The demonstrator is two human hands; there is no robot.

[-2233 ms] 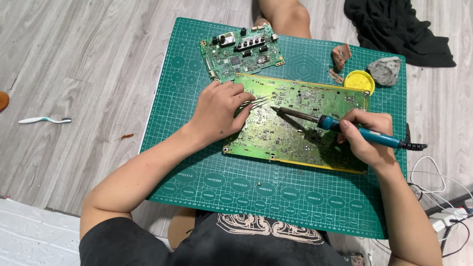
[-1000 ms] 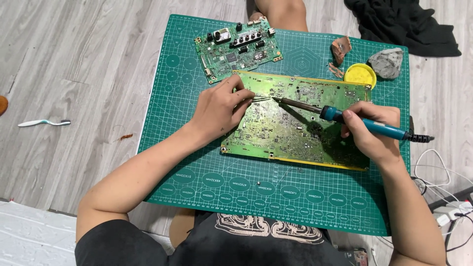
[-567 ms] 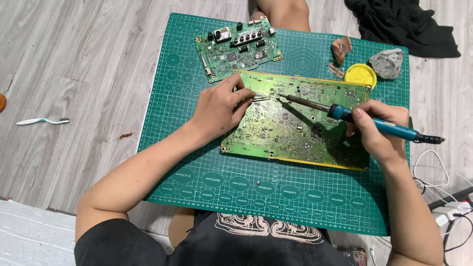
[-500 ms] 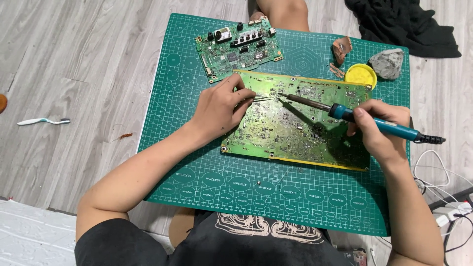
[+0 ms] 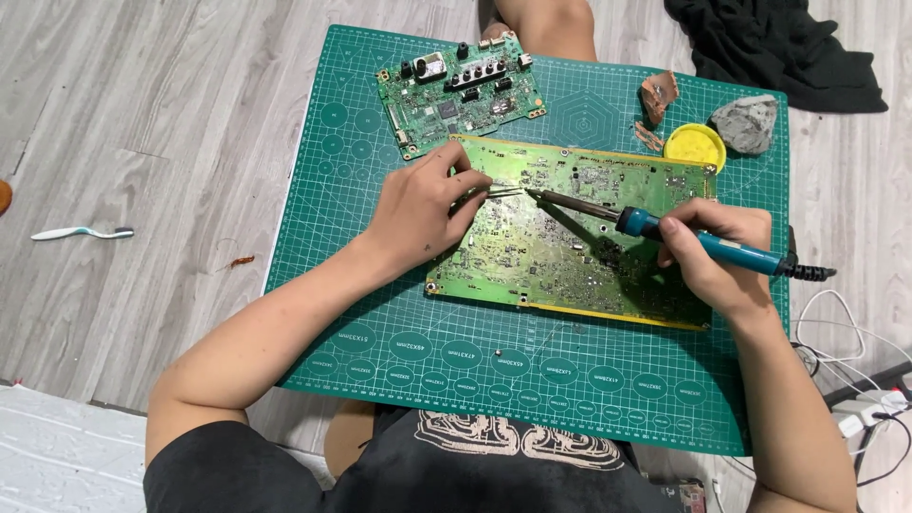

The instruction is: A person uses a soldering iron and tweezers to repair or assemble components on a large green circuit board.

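1. Two hands at work over one large green circuit board (image 5: 560,237), lying flat on a green cutting mat (image 5: 399,361) on the wood floor.
2. Left hand (image 5: 418,209) curled tight around thin tweezers (image 5: 494,194), tips aimed right, resting on the board's upper left area.
3. Right hand (image 5: 712,256) wrapped fully around the blue handle of a soldering iron (image 5: 655,228), tip slanting up and left toward the tweezers.
4. Iron tip and tweezer tips nearly meeting, just beside each other near the board's top edge; contact with the board too fine to tell.
5. Progress, as a judgement: mid-job on one spot, tools set on a single point, nothing lifted clear of the board, most of the board showing no sign of being worked.
6. Whether any part sits between the tweezer tips: cannot tell, too small.
7. Board position: directly under both hands, left hand over its left end, right hand over its lower right corner, board edge touching the right palm area.
8. Smaller circuit board (image 5: 461,85) parked near the mat's top, well apart from both hands.
9. Yellow round tin (image 5: 694,145) and grey lump (image 5: 746,122) near the top right corner, beyond the iron.
10. Toothbrush (image 5: 81,233) alone on the floor, far left.
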